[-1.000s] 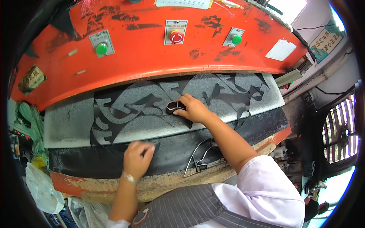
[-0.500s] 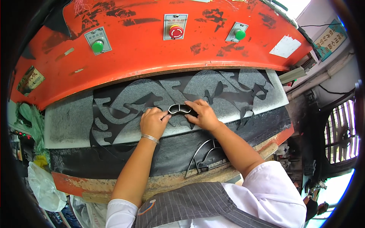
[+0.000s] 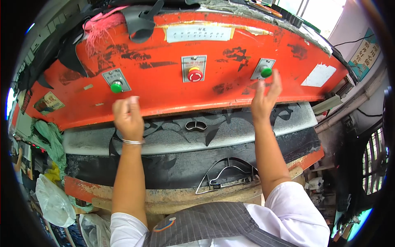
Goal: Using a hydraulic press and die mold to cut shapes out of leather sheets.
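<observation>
My right hand (image 3: 265,101) is raised in front of the orange press head (image 3: 164,96), empty, thumb and fingers apart. Its fingertips are near the right green push button (image 3: 266,72); whether they touch it I cannot tell. Empty and slightly blurred, my left hand (image 3: 128,119) has its fingers curled in, below the left green push button (image 3: 116,87) and apart from it. Between my hands, a small curved metal cutting die (image 3: 196,122) with a crossbar lies on the cut-up dark sheet material (image 3: 212,136). That sheet rests on the pale cutting board (image 3: 164,146), partly hidden under the press head.
A red emergency stop button (image 3: 195,74) sits between the green ones. A larger arched cutting die (image 3: 205,181) lies on the dark front ledge (image 3: 173,175). Clear plastic bags (image 3: 55,201) hang at the lower left. Dark scraps and pink threads (image 3: 101,29) drape over the press top.
Both hands have let go of the small cutting die and moved up and apart toward the green buttons. The die stays on the sheet. The view has tilted up, showing more of the press.
</observation>
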Tool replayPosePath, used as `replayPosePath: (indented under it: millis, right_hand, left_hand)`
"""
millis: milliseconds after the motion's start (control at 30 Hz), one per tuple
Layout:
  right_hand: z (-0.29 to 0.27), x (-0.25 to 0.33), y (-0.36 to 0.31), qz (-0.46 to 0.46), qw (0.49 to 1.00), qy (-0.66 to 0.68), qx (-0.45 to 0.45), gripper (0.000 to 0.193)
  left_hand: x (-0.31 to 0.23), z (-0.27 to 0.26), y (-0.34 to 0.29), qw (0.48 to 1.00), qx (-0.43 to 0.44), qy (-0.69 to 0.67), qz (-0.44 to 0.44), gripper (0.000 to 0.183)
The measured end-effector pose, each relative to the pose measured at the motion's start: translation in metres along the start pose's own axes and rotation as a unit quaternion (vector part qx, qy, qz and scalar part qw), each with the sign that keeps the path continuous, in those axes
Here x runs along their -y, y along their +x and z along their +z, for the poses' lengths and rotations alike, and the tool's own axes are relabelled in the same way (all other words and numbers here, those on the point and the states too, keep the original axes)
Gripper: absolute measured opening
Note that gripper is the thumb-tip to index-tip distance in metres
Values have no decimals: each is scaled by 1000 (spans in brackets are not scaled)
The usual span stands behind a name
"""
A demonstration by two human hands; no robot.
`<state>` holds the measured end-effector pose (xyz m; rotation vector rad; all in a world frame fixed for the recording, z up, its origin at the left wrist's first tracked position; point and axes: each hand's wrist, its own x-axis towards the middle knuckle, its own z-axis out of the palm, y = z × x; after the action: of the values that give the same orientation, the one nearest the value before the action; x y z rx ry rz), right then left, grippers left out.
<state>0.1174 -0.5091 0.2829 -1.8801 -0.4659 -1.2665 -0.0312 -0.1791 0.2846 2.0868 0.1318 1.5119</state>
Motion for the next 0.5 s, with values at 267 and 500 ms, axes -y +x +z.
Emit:
replayPosePath:
  millis: [267, 500]
  right_hand:
    - [-18, -4, 18, 5, 999, -35, -33, 70]
    - [-59, 24, -40, 14, 999, 22, 26, 54]
  left_hand:
    - [-39, -78, -1, 991, 108, 62, -53, 30]
    - [-108, -135, -148, 857, 478, -6, -191, 28]
